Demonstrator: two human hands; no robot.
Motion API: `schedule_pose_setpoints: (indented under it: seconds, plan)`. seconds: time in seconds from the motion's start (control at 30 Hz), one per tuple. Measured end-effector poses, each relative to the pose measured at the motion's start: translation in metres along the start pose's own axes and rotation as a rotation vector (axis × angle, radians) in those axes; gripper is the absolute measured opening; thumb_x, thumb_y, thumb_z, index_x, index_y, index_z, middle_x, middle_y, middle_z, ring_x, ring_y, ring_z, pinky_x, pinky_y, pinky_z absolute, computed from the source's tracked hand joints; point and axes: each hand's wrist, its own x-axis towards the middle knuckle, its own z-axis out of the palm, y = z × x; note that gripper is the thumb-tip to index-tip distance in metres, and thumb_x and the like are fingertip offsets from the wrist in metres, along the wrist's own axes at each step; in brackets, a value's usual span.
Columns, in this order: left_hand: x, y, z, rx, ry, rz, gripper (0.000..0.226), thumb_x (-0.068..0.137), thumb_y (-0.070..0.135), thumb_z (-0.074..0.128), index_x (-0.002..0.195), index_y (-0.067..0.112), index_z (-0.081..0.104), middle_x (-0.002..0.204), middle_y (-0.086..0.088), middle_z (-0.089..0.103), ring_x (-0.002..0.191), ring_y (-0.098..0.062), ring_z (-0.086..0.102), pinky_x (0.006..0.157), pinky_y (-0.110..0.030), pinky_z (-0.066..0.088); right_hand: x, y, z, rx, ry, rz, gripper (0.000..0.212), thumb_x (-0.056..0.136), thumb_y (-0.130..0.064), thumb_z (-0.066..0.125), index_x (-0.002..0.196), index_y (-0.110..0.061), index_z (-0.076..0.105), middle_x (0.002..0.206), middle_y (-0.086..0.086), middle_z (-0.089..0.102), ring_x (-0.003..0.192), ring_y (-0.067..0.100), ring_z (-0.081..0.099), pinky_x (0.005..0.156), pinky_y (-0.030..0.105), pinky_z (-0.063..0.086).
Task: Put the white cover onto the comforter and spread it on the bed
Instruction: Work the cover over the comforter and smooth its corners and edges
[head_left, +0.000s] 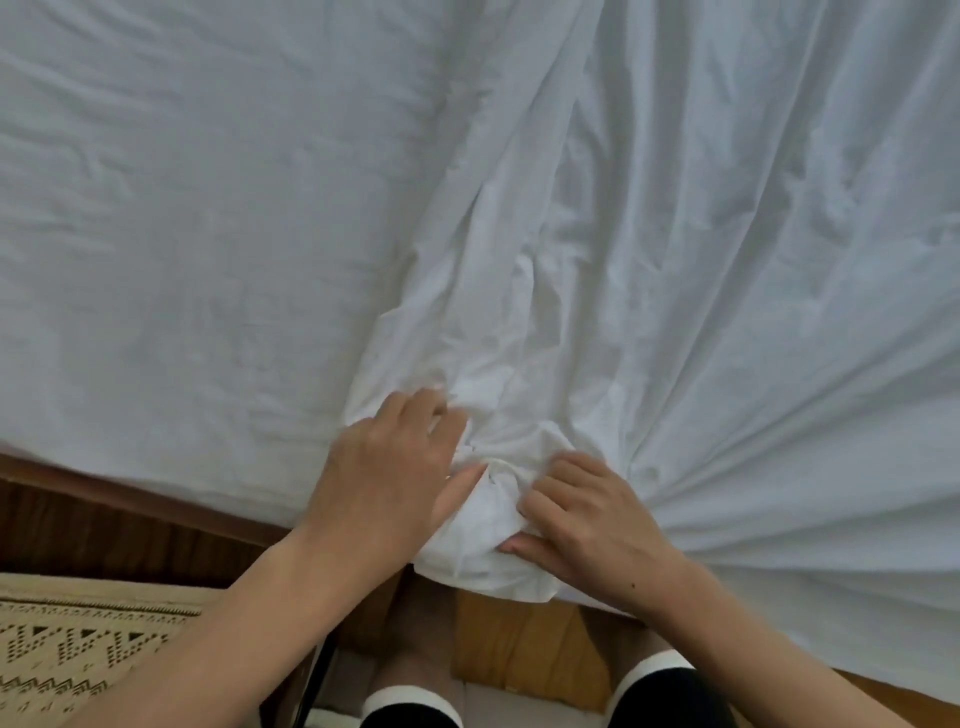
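Observation:
The white cover (701, 260) lies in long folds over the right half of the bed (182, 234), fanning out from a bunched corner (483, 551) at the near edge. My left hand (395, 478) presses on the left side of that bunch with fingers spread and the thumb tucked into the folds. My right hand (582, 519) grips the same bunch from the right, fingers curled into the cloth. I cannot tell the comforter apart from the cover.
A brown wooden bed frame (104, 519) runs along the near edge. A beige patterned rug (78, 644) lies on the floor at the lower left. My legs and black shorts (670, 696) are below, over a wooden floor (519, 644).

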Motion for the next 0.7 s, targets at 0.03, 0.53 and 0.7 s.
schedule_pose_setpoints:
  seconds: [0.03,0.53,0.7]
  plan:
    - [0.007,-0.001,0.003,0.037,-0.004,-0.057,0.045,0.086,0.049,0.055,0.109,0.011,0.064,0.110,-0.010,0.062,0.093,-0.027,0.061,0.067,-0.037,0.052,-0.001,-0.003,0.004,0.016,0.004,-0.044,0.043,0.101,-0.043,0.042,0.068,-0.015,0.049,0.057,-0.002,0.049,0.051,0.015,0.045,0.053,0.028,0.041]
    - [0.086,-0.027,0.056,-0.142,0.045,-0.776,0.063,0.085,0.058,0.060,0.112,0.002,0.054,0.096,-0.020,0.065,0.086,-0.039,0.064,0.064,-0.039,0.041,0.002,-0.051,0.033,0.079,-0.033,-0.353,0.037,0.099,-0.033,0.053,0.066,-0.018,0.049,0.051,-0.004,0.041,0.048,0.014,0.031,0.052,0.025,0.027]
    - [0.082,-0.047,0.015,-0.663,-0.001,-0.641,0.038,0.091,0.055,0.054,0.085,0.018,0.064,0.073,-0.001,0.068,0.070,-0.022,0.062,0.062,-0.033,0.044,0.029,-0.077,0.032,0.043,-0.168,-0.394,0.023,0.089,-0.049,0.059,0.091,-0.026,0.059,0.059,-0.015,0.054,0.055,0.002,0.048,0.057,0.018,0.039]
